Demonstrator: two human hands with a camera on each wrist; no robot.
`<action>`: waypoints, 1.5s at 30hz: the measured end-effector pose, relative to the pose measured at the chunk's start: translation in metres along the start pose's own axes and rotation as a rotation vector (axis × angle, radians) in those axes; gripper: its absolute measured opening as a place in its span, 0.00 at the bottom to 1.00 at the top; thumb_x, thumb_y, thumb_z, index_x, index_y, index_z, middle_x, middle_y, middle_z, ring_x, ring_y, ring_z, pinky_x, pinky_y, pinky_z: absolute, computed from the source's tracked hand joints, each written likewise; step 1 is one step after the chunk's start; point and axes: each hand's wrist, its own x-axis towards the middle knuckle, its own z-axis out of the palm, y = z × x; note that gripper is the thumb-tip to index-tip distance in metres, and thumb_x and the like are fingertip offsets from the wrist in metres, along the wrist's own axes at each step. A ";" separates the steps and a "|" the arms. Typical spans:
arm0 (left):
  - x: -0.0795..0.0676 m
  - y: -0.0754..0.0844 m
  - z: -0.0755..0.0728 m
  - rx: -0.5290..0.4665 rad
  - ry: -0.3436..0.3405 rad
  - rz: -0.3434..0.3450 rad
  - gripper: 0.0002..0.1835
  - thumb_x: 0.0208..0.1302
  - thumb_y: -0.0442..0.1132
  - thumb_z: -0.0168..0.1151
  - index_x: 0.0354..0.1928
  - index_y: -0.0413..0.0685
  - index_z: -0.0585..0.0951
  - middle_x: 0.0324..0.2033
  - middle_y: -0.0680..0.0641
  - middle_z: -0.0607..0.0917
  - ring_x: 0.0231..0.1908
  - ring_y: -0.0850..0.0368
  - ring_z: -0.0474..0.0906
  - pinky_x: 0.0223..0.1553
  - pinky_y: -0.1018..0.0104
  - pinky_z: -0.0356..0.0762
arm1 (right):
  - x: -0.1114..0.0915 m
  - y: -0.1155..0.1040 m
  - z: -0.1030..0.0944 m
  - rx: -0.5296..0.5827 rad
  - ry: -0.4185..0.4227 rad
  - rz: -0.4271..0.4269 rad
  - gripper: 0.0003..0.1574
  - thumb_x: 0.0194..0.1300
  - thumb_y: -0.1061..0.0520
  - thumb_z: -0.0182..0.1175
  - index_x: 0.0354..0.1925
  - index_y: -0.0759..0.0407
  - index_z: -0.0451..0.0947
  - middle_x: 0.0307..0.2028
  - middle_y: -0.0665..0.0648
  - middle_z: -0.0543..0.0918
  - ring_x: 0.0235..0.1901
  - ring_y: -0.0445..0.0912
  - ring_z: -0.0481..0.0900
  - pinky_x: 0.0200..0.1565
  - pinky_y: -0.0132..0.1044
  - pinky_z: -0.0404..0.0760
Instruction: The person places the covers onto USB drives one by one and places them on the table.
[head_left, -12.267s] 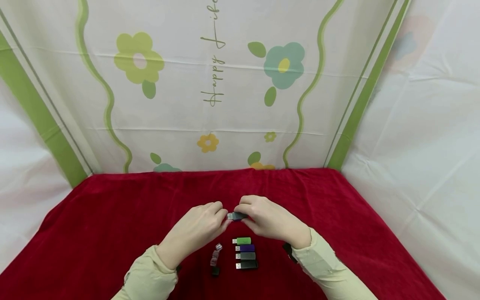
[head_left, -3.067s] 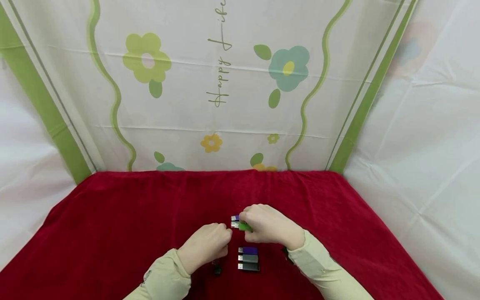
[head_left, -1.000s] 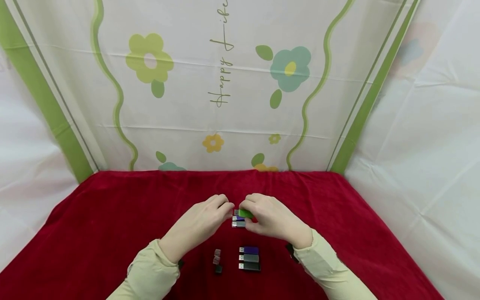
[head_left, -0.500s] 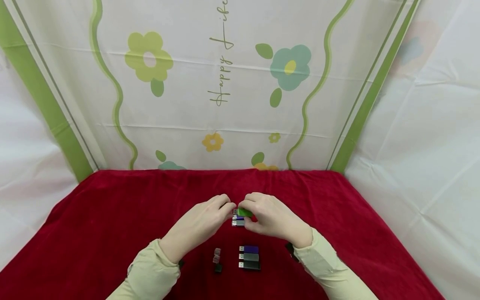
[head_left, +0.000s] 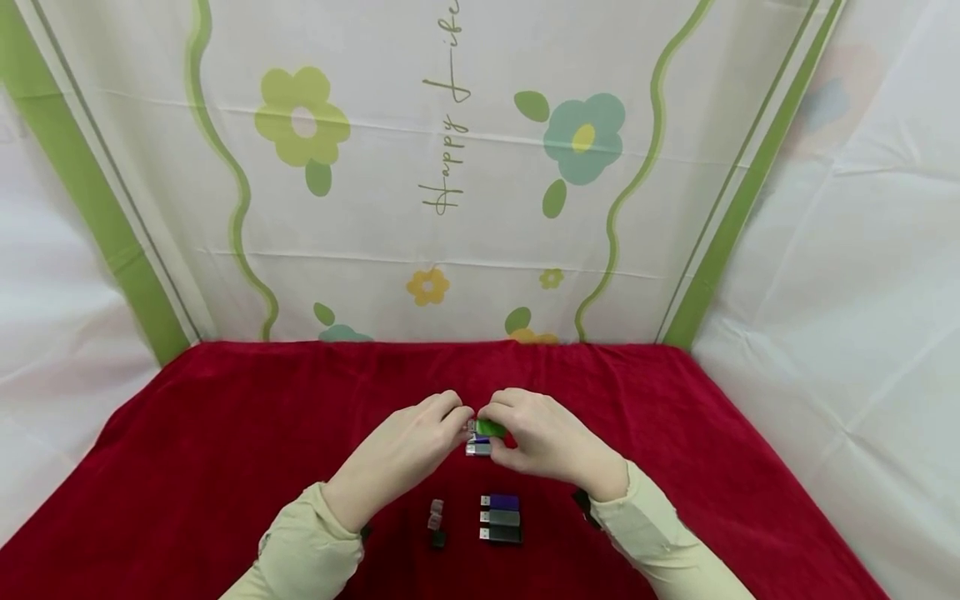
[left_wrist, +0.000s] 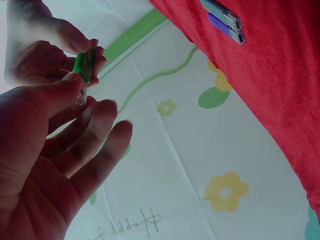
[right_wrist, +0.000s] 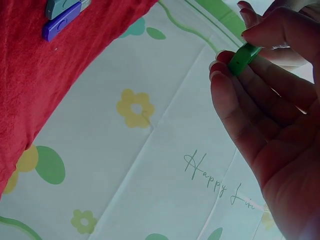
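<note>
Fingers of my right hand [head_left: 543, 437] pinch a green USB stick [head_left: 489, 428], its connector pointing left. A small clear cap [left_wrist: 81, 97] is between the thumb and fingers of my left hand [head_left: 405, 446], right at the connector end. In the head view, a purple USB stick [head_left: 482, 439] and a grey USB stick [head_left: 480, 449] show just below the green one, partly hidden by my right hand. Both also appear on the red cloth in the wrist views, with clear covers over their connectors.
Nearer to me, a purple [head_left: 500, 502], a grey [head_left: 500, 518] and a black USB stick [head_left: 501, 534] lie in a column, connectors bare. Left of them are clear caps [head_left: 436, 512] and a black cap [head_left: 438, 538]. A patterned curtain [head_left: 360, 208] stands behind the red cloth [head_left: 300, 392].
Earlier my right hand held a dark stick while the green one lay in the near column. Since then the green stick and a clear cap were picked up; lately the hands have closed together slightly.
</note>
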 end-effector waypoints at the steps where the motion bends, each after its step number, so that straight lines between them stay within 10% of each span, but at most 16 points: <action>1: 0.000 0.000 0.000 0.004 0.001 -0.003 0.12 0.60 0.39 0.72 0.41 0.42 0.81 0.31 0.50 0.73 0.27 0.61 0.68 0.27 0.78 0.72 | 0.000 0.000 0.000 0.001 0.000 0.002 0.11 0.49 0.66 0.66 0.33 0.58 0.79 0.28 0.48 0.74 0.27 0.37 0.66 0.29 0.22 0.68; 45: -0.002 -0.002 0.005 0.110 -0.016 -0.020 0.11 0.60 0.44 0.71 0.33 0.44 0.83 0.26 0.50 0.74 0.23 0.60 0.68 0.22 0.73 0.73 | 0.000 -0.003 0.000 -0.010 -0.089 0.063 0.10 0.56 0.65 0.66 0.37 0.56 0.77 0.31 0.46 0.72 0.27 0.36 0.67 0.31 0.22 0.70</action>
